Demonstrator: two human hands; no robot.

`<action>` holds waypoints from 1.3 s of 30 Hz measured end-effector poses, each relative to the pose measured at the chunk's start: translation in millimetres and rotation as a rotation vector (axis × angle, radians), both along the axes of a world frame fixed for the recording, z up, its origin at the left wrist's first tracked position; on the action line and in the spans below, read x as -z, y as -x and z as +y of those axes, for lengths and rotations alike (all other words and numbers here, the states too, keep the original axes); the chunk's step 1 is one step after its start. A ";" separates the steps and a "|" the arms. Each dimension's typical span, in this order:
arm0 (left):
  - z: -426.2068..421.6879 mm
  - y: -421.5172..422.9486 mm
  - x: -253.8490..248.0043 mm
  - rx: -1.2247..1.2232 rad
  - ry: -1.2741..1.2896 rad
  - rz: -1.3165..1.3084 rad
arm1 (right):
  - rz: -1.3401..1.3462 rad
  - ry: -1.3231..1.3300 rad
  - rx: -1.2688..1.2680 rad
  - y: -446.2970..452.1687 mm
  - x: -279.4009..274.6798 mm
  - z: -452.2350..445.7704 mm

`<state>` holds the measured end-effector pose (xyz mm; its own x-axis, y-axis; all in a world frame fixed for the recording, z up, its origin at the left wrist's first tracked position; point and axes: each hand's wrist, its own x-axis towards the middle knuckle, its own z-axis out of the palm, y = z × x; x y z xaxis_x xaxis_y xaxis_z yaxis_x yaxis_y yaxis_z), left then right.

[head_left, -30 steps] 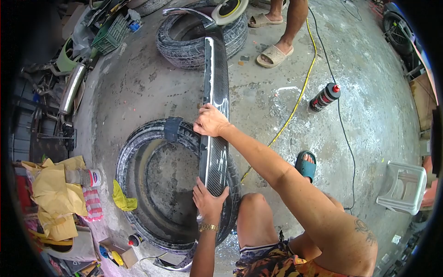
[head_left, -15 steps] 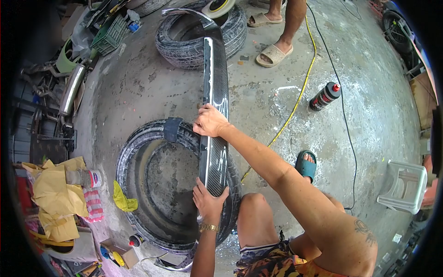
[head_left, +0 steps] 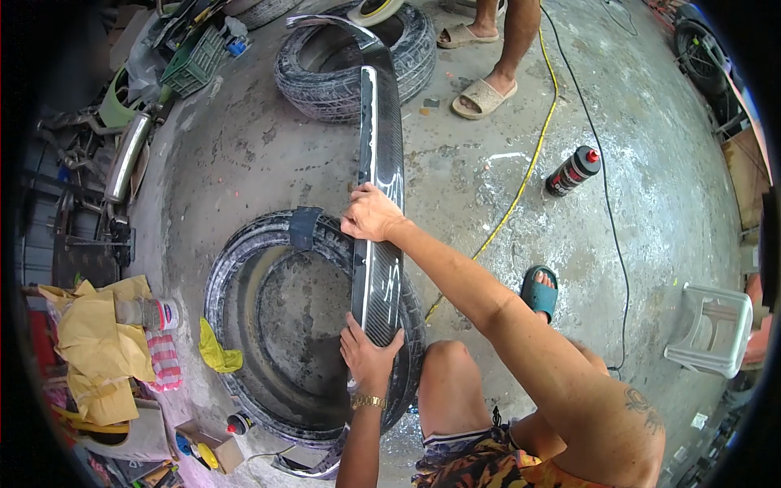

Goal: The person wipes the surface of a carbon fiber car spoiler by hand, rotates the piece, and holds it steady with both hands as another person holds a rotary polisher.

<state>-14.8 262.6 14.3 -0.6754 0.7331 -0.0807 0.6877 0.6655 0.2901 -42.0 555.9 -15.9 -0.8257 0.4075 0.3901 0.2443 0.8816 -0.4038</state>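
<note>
A long, glossy carbon-fibre car trim piece (head_left: 391, 154) lies across two tires, its far end curving left. My left hand (head_left: 371, 356), with a gold watch on the wrist, grips its near part, thumb on the right edge and fingers on the left. Farther up, my right hand (head_left: 373, 213) is closed over the left edge of the same piece, fingers curled. The near tire (head_left: 232, 268) lies flat under both hands, with a dark patch of tape or cloth (head_left: 305, 228) on its rim. The far tire (head_left: 317, 102) carries the other end.
A black bottle with a red cap (head_left: 573, 171) stands on the floor near a yellow cord (head_left: 529, 175) and a black cable (head_left: 606, 203). Another person's sandalled foot (head_left: 486, 96) is beside the far tire. A yellow cloth (head_left: 218, 348), brown paper (head_left: 102, 350) and a white stool (head_left: 709, 325) lie around.
The round pad with a yellow centre at the far tire has shifted slightly up and left. Both my hands and the trim piece stay in place.
</note>
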 end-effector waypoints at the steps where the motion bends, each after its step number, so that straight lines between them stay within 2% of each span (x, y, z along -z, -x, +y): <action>1: -0.1 0.1 0.1 0.002 0.001 0.002 | 0.000 -0.004 0.001 0.0 -0.2 -0.1; 30: -0.5 0.1 0.7 0.006 0.002 0.012 | -0.039 -0.017 0.006 -0.7 0.1 -0.1; 39: -2.7 -3.4 1.6 0.018 -0.034 0.034 | 0.047 0.002 -0.009 -4.0 1.5 0.3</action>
<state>-11.4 260.0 12.6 -0.6636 0.7474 -0.0325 0.7097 0.6427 0.2886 -38.1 556.2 -17.4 -0.8100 0.4008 0.4280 0.2171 0.8830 -0.4161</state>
